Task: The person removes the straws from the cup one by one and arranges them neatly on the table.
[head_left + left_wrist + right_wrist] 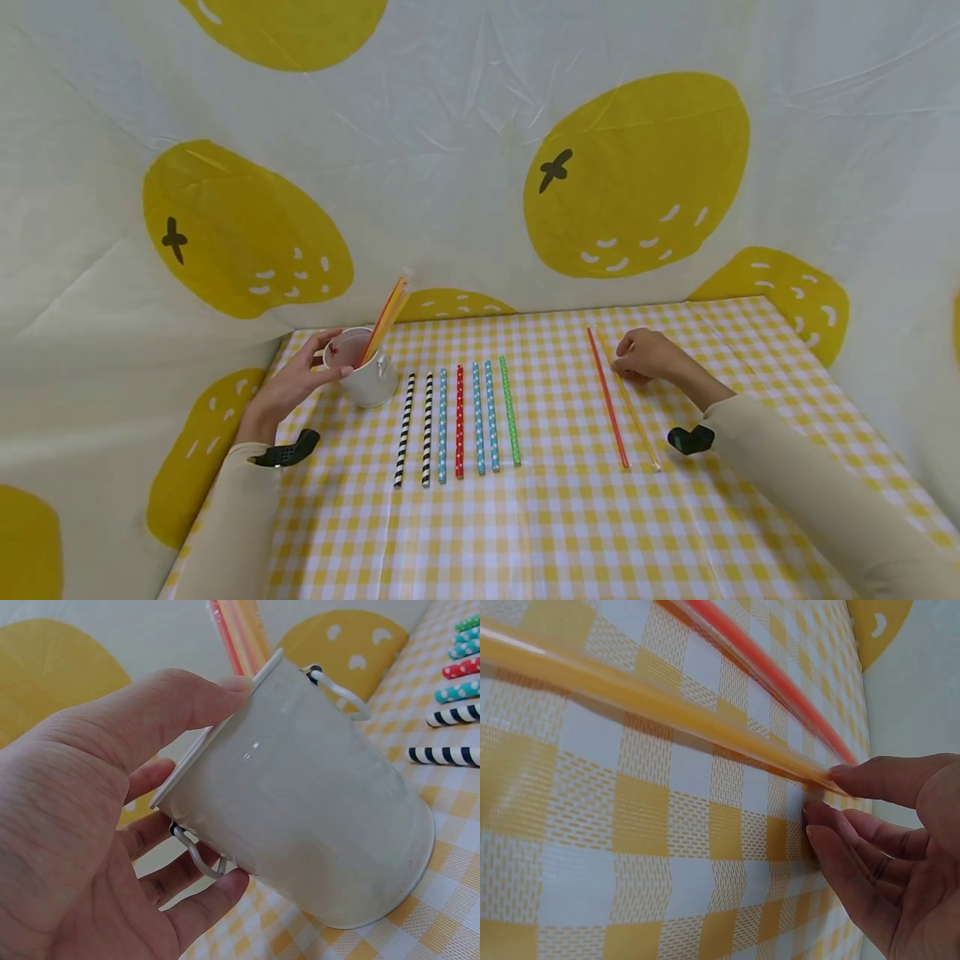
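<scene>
Head view: the left hand [300, 379] curls around a white metal cup [367, 375], thumb on the rim and fingers behind the far wall. Out of the cup, just beyond the thumb, lean a few wrapped straws [387, 312] in orange and yellow, tilted away from the hand. Between the two hands, closer to the left one, seven paper straws [457, 421] lie side by side on the yellow checked tablecloth [555, 517] — two black-striped, then blue, red, two more blue and a green. The right hand [648, 357] rests on the cloth with its fingertips at the far end of a yellow straw [633, 412]; a red straw [607, 398] lies just beside it, on the side away from the palm.

Left wrist view: the left hand [97, 825] grips the cup [307, 817], thumb pressed on the rim, the other fingers wrapped under a wire handle loop. The cup is tilted, with its base toward the cloth. The orange and yellow straws [240, 634] stick out past the thumb tip.

Right wrist view: the right hand [889, 840] is loosely open, fingers nearly straight — the thumb tip and a fingertip meet at the end of the yellow straw [660, 709], lightly pinching it. The red straw [772, 675] runs beyond it, close alongside.
</scene>
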The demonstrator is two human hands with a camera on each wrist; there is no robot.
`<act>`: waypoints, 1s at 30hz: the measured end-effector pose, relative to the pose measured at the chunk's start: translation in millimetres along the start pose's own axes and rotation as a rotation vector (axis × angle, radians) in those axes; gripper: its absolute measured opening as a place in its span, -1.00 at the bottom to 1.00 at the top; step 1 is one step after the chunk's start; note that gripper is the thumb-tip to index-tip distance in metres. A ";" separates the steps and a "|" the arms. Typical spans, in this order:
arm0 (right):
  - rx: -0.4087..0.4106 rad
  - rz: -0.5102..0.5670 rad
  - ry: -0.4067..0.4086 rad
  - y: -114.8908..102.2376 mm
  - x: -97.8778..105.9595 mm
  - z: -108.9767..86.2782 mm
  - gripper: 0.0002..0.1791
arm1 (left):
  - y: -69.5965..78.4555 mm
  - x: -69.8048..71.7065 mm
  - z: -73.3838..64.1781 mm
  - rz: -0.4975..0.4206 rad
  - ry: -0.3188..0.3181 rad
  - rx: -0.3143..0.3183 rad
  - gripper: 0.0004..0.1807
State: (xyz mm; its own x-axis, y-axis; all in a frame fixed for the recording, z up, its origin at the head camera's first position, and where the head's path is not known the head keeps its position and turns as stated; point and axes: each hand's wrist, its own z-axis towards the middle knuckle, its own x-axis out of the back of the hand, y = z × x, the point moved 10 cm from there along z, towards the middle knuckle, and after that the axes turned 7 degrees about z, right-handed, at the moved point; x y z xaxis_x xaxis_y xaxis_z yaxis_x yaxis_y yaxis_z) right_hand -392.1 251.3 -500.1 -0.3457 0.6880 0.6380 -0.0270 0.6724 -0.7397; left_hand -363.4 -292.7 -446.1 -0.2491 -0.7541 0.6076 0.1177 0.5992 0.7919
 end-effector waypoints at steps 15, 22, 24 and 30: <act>-0.021 0.017 -0.002 -2.9 -2.0 3.5 -0.71 | -2.3 0.5 3.7 -0.006 -0.003 -0.005 -0.13; -0.024 0.034 -0.008 -1.5 -1.8 5.4 -0.71 | -3.3 1.6 3.9 -0.003 0.007 -0.007 -0.13; -0.018 0.026 -0.010 -3.1 -1.2 5.5 -0.70 | -4.1 1.5 3.6 -0.006 0.007 -0.004 -0.13; -0.003 0.013 -0.022 -10.1 4.5 5.5 -0.67 | -4.5 0.6 3.8 -0.010 0.003 -0.005 -0.12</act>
State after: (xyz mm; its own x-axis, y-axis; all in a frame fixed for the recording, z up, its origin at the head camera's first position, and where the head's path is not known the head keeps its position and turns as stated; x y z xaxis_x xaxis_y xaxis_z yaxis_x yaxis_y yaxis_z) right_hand -398.5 246.1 -491.0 -0.3669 0.6906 0.6232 -0.0194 0.6641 -0.7474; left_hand -367.7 -294.8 -449.5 -0.2473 -0.7606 0.6002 0.1198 0.5907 0.7979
